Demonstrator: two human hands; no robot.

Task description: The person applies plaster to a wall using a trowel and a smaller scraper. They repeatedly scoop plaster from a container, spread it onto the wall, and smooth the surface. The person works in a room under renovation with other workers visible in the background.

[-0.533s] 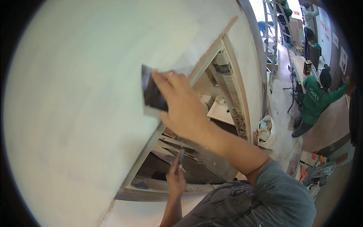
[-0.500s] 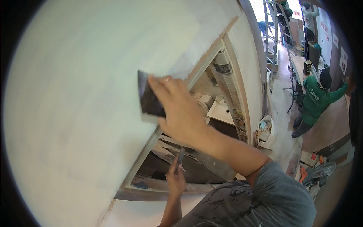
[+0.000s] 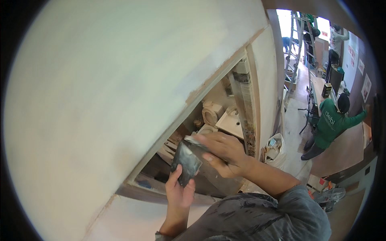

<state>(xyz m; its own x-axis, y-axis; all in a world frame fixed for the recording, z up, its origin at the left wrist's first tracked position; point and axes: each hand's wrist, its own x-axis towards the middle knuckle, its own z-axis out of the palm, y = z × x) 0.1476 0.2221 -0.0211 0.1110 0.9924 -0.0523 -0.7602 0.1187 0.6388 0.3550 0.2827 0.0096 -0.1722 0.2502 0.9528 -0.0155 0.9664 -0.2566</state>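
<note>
Both hands meet below the wall's (image 3: pixel 100 100) lower edge: the left hand (image 3: pixel 181 188) grips a dark trowel (image 3: pixel 185 162) upright, while the right hand (image 3: pixel 221 154) holds a blade (image 3: pixel 193 140) across its top edge, apparently scraping it.

Bright daylight, fisheye edge bending, slight blur.

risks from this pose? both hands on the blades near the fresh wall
1. Right hand scrapes a metal blade across the dark, putty-smeared trowel plate held by left hand; fingers lie close to the edges, so a slip might nick them.
2. Scraped putty could drop into the open doorway onto the stored fixtures.
3. An elbow might smudge the smooth white wall.
</note>
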